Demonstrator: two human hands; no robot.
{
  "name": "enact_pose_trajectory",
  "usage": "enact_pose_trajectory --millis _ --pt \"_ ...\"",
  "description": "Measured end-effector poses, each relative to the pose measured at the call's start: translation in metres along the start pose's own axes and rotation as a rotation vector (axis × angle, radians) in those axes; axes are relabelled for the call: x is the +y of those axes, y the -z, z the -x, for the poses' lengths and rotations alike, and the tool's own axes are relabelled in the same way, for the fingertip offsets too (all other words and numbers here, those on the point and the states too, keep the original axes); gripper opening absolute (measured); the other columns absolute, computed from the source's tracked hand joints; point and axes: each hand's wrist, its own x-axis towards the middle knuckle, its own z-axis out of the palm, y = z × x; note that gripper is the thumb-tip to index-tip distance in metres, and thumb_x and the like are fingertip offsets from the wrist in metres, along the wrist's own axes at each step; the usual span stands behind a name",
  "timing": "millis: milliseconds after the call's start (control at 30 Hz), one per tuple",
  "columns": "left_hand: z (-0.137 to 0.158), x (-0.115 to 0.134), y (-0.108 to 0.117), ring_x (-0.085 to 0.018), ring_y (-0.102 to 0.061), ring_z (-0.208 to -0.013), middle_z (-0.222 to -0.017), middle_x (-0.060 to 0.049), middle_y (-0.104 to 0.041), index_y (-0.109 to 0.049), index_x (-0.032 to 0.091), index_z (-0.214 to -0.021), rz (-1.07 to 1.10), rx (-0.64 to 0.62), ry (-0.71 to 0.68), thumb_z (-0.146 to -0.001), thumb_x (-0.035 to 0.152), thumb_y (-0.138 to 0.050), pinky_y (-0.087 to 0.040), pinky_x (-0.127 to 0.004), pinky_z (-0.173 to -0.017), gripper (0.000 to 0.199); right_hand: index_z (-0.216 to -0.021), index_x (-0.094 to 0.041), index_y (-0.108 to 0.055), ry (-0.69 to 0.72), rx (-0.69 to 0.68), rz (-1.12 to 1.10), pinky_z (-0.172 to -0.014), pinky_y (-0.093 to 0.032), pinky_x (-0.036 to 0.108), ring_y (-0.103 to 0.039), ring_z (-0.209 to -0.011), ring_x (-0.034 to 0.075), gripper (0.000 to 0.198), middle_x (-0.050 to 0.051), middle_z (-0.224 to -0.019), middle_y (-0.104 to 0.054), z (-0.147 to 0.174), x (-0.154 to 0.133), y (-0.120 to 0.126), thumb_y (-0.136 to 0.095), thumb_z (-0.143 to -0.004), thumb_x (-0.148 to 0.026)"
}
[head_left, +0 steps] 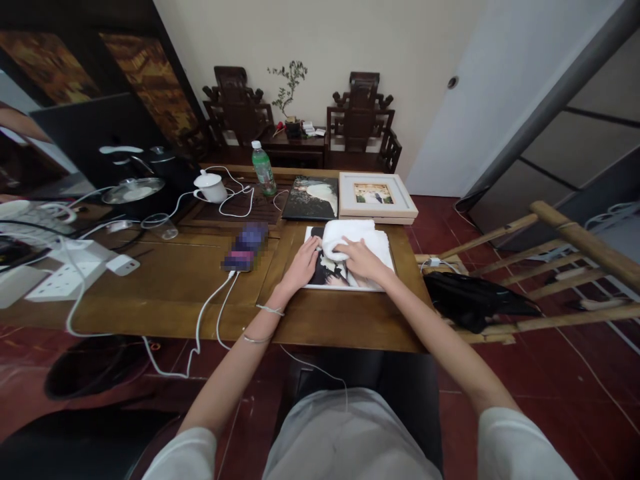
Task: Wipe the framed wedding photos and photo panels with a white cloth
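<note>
Head view: at the centre of the frame, the right hand [363, 259] reaches in from lower right, wrist bent inward, fingers curled into a soft, folded white cloth [350, 232], its grip grasping the fabric. Its partner, the left hand [303, 262], comes up from lower left with fingers extended, laid along the left edge of a flat, rectangular photo panel [325, 275], its grip loose. The cloth lies over the panel's upper and right parts. Under them spreads a brown wooden table [345, 323]. Above centre sit a dark, thin picture panel [310, 198] and a pale, boxy picture frame [349, 195]; left of these stands a green-labelled plastic bottle [263, 168].
</note>
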Motion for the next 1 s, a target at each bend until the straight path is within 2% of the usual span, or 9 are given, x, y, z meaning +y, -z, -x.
enact_pose_trajectory --millis 133,233,300,433,567,667,767,867,1000 --pt "0.000 0.014 0.009 -0.021 -0.040 -0.134 -0.142 -0.013 -0.047 -0.048 0.012 -0.135 0.119 0.152 0.034 -0.098 0.043 -0.025 -0.028 -0.041 -0.114 0.053 -0.120 -0.017 -0.058 0.096 -0.018 0.097 -0.099 -0.022 0.070 -0.026 -0.138 0.032 0.058 0.017 -0.124 -0.059 -0.014 -0.023 -0.017 -0.038 -0.070 0.003" --pt "-0.001 0.021 0.015 -0.021 -0.038 -0.136 -0.142 -0.014 -0.046 -0.048 0.009 -0.134 0.161 0.230 0.066 -0.098 0.047 -0.019 -0.026 -0.040 -0.115 0.059 -0.115 -0.018 -0.061 0.248 -0.084 0.068 -0.103 -0.018 0.068 -0.024 -0.140 0.029 0.057 0.015 -0.124 -0.060 0.001 -0.039 -0.019 -0.038 -0.068 0.005" --pt "-0.002 0.022 0.015 -0.021 -0.037 -0.136 -0.142 -0.014 -0.046 -0.048 0.009 -0.135 0.152 0.226 0.079 -0.098 0.048 -0.017 -0.025 -0.040 -0.115 0.061 -0.113 -0.019 -0.061 0.312 -0.143 0.022 -0.105 -0.017 0.066 -0.025 -0.140 0.027 0.060 0.014 -0.128 -0.058 0.020 -0.044 -0.014 -0.036 -0.065 0.007" --pt "-0.001 0.020 0.011 -0.020 -0.036 -0.137 -0.145 -0.014 -0.043 -0.046 0.009 -0.135 0.081 0.125 0.084 -0.098 0.046 -0.021 -0.024 -0.039 -0.116 0.058 -0.109 -0.019 -0.063 0.313 -0.230 -0.073 -0.107 -0.023 0.057 -0.037 -0.134 0.024 0.062 0.014 -0.132 -0.055 0.060 -0.039 0.005 -0.035 -0.061 0.008" --pt "0.002 0.019 0.007 -0.021 -0.033 -0.138 -0.146 -0.016 -0.041 -0.047 0.008 -0.134 -0.015 -0.007 0.059 -0.097 0.042 -0.029 -0.023 -0.039 -0.116 0.054 -0.100 -0.019 -0.067 0.213 -0.204 -0.131 -0.098 -0.038 0.041 -0.063 -0.102 0.021 0.057 0.006 -0.101 -0.071 0.076 -0.012 0.024 -0.035 -0.060 0.005" --pt "0.003 0.017 0.006 -0.023 -0.034 -0.138 -0.145 -0.015 -0.042 -0.047 0.009 -0.134 -0.057 -0.048 0.033 -0.096 0.039 -0.035 -0.024 -0.040 -0.116 0.050 -0.102 -0.019 -0.068 0.114 -0.117 -0.151 -0.086 -0.043 0.031 -0.065 -0.087 0.019 0.057 0.004 -0.095 -0.072 0.064 0.014 0.027 -0.036 -0.060 0.003" --pt "0.004 0.013 0.005 -0.023 -0.036 -0.137 -0.145 -0.013 -0.043 -0.049 0.014 -0.133 -0.050 -0.046 0.008 -0.096 0.036 -0.036 -0.026 -0.042 -0.115 0.045 -0.105 -0.017 -0.068 0.005 0.018 -0.143 -0.085 -0.043 0.029 -0.063 -0.094 0.022 0.056 0.007 -0.105 -0.071 0.036 0.030 0.024 -0.037 -0.063 0.002" --pt "0.003 0.009 0.004 -0.023 -0.037 -0.136 -0.144 -0.012 -0.044 -0.051 0.015 -0.131 -0.038 -0.043 -0.015 -0.095 0.034 -0.037 -0.027 -0.044 -0.115 0.043 -0.104 -0.018 -0.068 -0.085 0.098 -0.165 -0.084 -0.043 0.028 -0.062 -0.097 0.023 0.050 0.005 -0.106 -0.071 0.001 0.027 0.017 -0.041 -0.066 0.000" --pt "0.003 0.009 0.005 -0.024 -0.038 -0.136 -0.144 -0.014 -0.044 -0.051 0.013 -0.130 -0.057 -0.047 -0.035 -0.094 0.031 -0.038 -0.028 -0.044 -0.114 0.042 -0.105 -0.018 -0.068 -0.123 0.085 -0.299 -0.074 -0.046 0.025 -0.063 -0.082 0.021 0.044 0.003 -0.095 -0.073 -0.049 0.007 0.008 -0.044 -0.069 -0.006"
